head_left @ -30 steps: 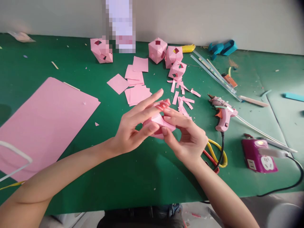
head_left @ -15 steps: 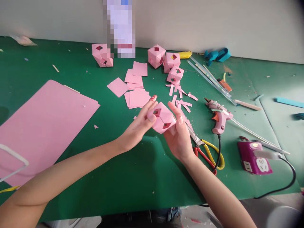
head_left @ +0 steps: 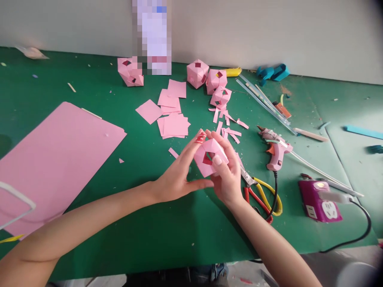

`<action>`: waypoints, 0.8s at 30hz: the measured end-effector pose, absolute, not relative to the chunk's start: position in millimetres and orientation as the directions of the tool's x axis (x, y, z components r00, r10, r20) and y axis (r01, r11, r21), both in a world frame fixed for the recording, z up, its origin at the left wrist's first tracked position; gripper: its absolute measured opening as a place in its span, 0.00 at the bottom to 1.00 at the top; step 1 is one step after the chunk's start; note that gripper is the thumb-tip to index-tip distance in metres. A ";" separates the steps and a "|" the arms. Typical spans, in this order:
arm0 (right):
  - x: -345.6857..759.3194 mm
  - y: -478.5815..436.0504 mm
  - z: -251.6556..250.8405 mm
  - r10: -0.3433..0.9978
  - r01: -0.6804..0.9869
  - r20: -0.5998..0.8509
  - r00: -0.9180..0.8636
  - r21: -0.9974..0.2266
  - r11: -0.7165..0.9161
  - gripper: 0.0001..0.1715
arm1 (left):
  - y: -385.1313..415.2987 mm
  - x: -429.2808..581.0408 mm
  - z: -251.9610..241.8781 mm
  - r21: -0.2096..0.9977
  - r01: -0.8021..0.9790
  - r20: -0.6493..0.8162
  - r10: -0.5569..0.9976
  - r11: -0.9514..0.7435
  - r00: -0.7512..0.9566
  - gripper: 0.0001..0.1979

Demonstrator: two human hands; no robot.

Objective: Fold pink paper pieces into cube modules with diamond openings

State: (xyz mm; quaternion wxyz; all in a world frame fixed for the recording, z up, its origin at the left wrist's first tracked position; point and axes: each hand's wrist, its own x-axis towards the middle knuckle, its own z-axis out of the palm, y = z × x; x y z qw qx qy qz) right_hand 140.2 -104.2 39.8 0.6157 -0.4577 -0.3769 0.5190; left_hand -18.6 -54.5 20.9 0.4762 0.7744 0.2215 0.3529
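Observation:
A hollow pink paper ball (head_left: 204, 169), folded into flat faces with diamond-shaped openings, is held up between my two hands above the table. My right hand (head_left: 228, 175) grips it from the right, thumb on the near face beside an opening and fingers around the back. Along its upper left side lie the fingers of my left hand (head_left: 176, 175), steadying it, one fingertip wrapped in red-and-white material. The left thumb is stretched below the ball, off its surface. Beyond my hands lie pink paper squares (head_left: 176, 124) and thin pink paper strips (head_left: 231, 131).
Similar pink paper balls (head_left: 197, 73) stand at the back. A large pink sheet (head_left: 66, 159) covers the left of the green table (head_left: 143, 243). To the right lie scissors (head_left: 247, 178), red-handled pliers (head_left: 260, 205), a pink glue gun (head_left: 278, 153) and a purple power socket (head_left: 318, 199) with a cable.
The pink paper ball has turned and shifted slightly right and down. My left thumb has come off it, while my right thumb has moved onto its near face.

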 end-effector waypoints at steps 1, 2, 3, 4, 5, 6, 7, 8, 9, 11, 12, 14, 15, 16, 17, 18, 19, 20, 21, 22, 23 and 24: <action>140.8 -104.4 39.8 0.987 -0.275 0.021 0.159 -0.959 0.064 0.32 | -55.0 -18.9 20.9 0.879 0.032 0.354 0.695 -0.476 0.626 0.52; 141.5 -104.5 39.4 0.989 -0.252 0.048 0.142 -0.964 0.083 0.34 | -55.2 -19.4 21.2 0.866 0.051 0.372 0.709 -0.497 0.599 0.48; 142.2 -104.6 38.9 0.989 -0.225 0.068 0.132 -0.969 0.096 0.35 | -54.9 -19.9 21.8 0.852 0.065 0.393 0.718 -0.519 0.575 0.46; 142.7 -104.6 38.2 0.988 -0.193 0.078 0.132 -0.976 0.103 0.35 | -54.2 -20.5 22.7 0.834 0.076 0.420 0.719 -0.547 0.554 0.46; 143.1 -104.8 37.6 0.987 -0.155 0.080 0.137 -0.983 0.101 0.35 | -53.0 -21.1 23.9 0.809 0.086 0.454 0.711 -0.581 0.537 0.46; 143.3 -105.0 37.1 0.987 -0.118 0.078 0.142 -0.988 0.095 0.35 | -51.5 -21.7 25.4 0.782 0.098 0.485 0.700 -0.615 0.524 0.45; 143.3 -105.3 36.9 0.987 -0.095 0.075 0.145 -0.991 0.089 0.33 | -49.9 -22.3 26.9 0.755 0.109 0.513 0.685 -0.647 0.517 0.44; 143.1 -105.7 36.9 0.987 -0.091 0.071 0.142 -0.992 0.084 0.32 | -48.2 -22.9 28.5 0.730 0.115 0.536 0.669 -0.673 0.514 0.42; 142.7 -106.1 37.2 0.989 -0.104 0.066 0.134 -0.991 0.080 0.30 | -46.7 -23.3 29.9 0.711 0.116 0.554 0.655 -0.693 0.515 0.40; 141.8 -106.6 38.0 0.992 -0.162 0.061 0.112 -0.984 0.079 0.27 | -44.6 -24.0 31.6 0.700 0.112 0.565 0.644 -0.705 0.516 0.38; 141.4 -106.7 38.3 0.993 -0.190 0.062 0.105 -0.978 0.081 0.26 | -44.2 -24.3 31.9 0.708 0.109 0.561 0.649 -0.698 0.514 0.38; 140.9 -106.3 38.4 0.992 -0.204 0.068 0.106 -0.975 0.088 0.26 | -44.5 -24.6 31.3 0.737 0.119 0.527 0.676 -0.665 0.515 0.38; 140.8 -106.0 38.3 0.992 -0.193 0.065 0.111 -0.977 0.086 0.26 | -45.0 -24.8 30.7 0.753 0.129 0.505 0.692 -0.646 0.516 0.38; 140.8 -105.7 38.0 0.992 -0.178 0.058 0.113 -0.981 0.077 0.27 | -45.5 -24.9 29.9 0.768 0.139 0.483 0.707 -0.626 0.517 0.38; 140.7 -105.5 37.7 0.992 -0.162 0.049 0.112 -0.984 0.067 0.28 | -46.0 -25.0 29.1 0.781 0.145 0.463 0.719 -0.608 0.519 0.38; 140.5 -105.6 37.4 0.993 -0.152 0.043 0.111 -0.987 0.060 0.29 | -46.2 -25.0 28.1 0.792 0.143 0.449 0.726 -0.593 0.522 0.39; 140.1 -105.9 37.0 0.993 -0.147 0.043 0.109 -0.987 0.059 0.30 | -46.0 -25.1 27.1 0.804 0.133 0.436 0.728 -0.579 0.529 0.41; 139.4 -106.5 36.6 0.993 -0.147 0.048 0.104 -0.987 0.063 0.31 | -45.4 -25.1 25.8 0.815 0.112 0.431 0.724 -0.569 0.538 0.42; 138.5 -107.4 36.0 0.994 -0.147 0.055 0.094 -0.987 0.068 0.32 | -44.2 -25.1 24.4 0.822 0.081 0.436 0.713 -0.564 0.549 0.44; 137.4 -108.6 35.3 0.995 -0.147 0.062 0.080 -0.986 0.074 0.33 | -42.6 -25.0 22.7 0.823 0.044 0.451 0.698 -0.567 0.556 0.46; 136.1 -110.0 34.2 0.996 -0.145 0.065 0.061 -0.987 0.073 0.33 | -40.7 -25.0 20.9 0.817 0.008 0.474 0.680 -0.576 0.559 0.48; 134.8 -111.4 32.9 0.997 -0.138 0.060 0.039 -0.988 0.065 0.33 | -38.6 -25.0 18.9 0.803 -0.025 0.505 0.658 -0.595 0.559 0.48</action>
